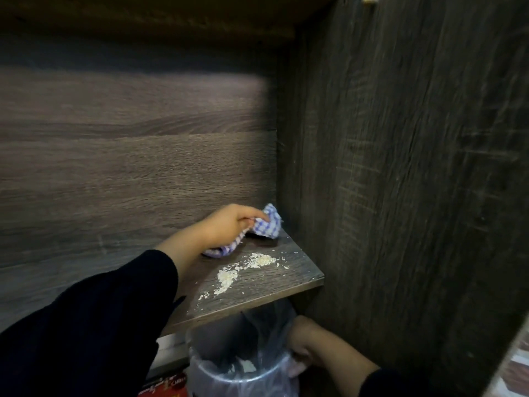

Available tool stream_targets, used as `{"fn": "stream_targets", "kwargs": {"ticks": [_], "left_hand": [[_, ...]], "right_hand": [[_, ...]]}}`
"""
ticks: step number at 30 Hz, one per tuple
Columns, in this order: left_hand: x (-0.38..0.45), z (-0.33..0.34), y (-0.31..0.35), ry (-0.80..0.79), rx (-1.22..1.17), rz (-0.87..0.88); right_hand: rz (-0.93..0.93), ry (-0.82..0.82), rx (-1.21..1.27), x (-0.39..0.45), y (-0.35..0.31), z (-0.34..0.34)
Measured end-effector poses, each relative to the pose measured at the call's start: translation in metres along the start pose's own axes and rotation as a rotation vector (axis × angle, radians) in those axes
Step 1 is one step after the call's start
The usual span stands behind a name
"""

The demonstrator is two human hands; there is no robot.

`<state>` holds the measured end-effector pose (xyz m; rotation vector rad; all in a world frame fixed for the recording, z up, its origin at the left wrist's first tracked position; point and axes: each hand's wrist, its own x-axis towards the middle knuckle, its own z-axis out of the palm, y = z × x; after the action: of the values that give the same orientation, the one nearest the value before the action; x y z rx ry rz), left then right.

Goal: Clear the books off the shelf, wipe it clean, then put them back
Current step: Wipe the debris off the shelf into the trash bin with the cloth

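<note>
head view, left hand [226, 224] gripping checked cloth [267, 223] on shelf [257, 285], right hand [303, 336] holding bin [237, 373] rim below

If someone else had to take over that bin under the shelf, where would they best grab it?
Probably at the rim of the bin, from the right, where the right hand holds it now. The shelf overhangs its back and the plastic liner stands loose above, so the firm rim seems a better hold than the bag.

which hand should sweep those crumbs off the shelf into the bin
Left. The left hand already grips the checked cloth on the shelf behind the crumbs, while the right hand holds the lined bin under the edge.
</note>
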<state>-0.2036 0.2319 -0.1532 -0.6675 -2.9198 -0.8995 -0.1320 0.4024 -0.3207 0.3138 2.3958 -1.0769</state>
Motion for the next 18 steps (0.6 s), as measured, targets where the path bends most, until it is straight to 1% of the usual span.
{"fn": "stream_targets", "kwargs": {"ticks": [1, 2, 3, 4, 6, 7, 8, 9, 10, 15, 18], "left_hand": [[0.002, -0.002, -0.004, 0.016, 0.042, -0.024], [0.003, -0.002, -0.007, -0.011, 0.1, -0.051], [0.004, 0.0, -0.007, -0.06, 0.16, -0.083], [0.003, 0.004, -0.003, -0.11, 0.202, -0.107], [0.003, 0.016, 0.011, -0.177, 0.233, -0.129], [0.003, 0.021, 0.021, -0.191, 0.231, -0.117], [0.004, 0.025, 0.029, -0.196, 0.223, -0.101], [0.004, 0.028, 0.036, -0.199, 0.208, -0.091], [0.004, 0.029, 0.042, -0.208, 0.199, -0.085], [-0.003, 0.025, 0.045, -0.288, 0.222, 0.005], [-0.014, 0.023, 0.053, -0.324, 0.232, 0.059]], "right_hand": [[-0.002, 0.017, -0.018, -0.002, 0.001, 0.002], [-0.027, 0.005, -0.087, -0.005, 0.003, 0.001], [0.019, -0.052, -0.006, -0.011, 0.002, 0.004], [0.03, -0.076, 0.01, -0.013, 0.003, 0.006], [0.094, -0.068, 0.158, -0.016, 0.003, 0.007], [0.116, -0.036, 0.205, -0.016, 0.001, 0.007], [0.097, -0.028, 0.217, -0.015, 0.0, 0.007], [0.078, -0.049, 0.176, -0.02, -0.001, 0.005], [0.066, -0.044, 0.194, -0.022, -0.001, 0.004], [0.116, -0.054, 0.143, -0.036, -0.008, -0.002], [0.085, -0.055, 0.141, -0.049, -0.01, -0.003]]}}
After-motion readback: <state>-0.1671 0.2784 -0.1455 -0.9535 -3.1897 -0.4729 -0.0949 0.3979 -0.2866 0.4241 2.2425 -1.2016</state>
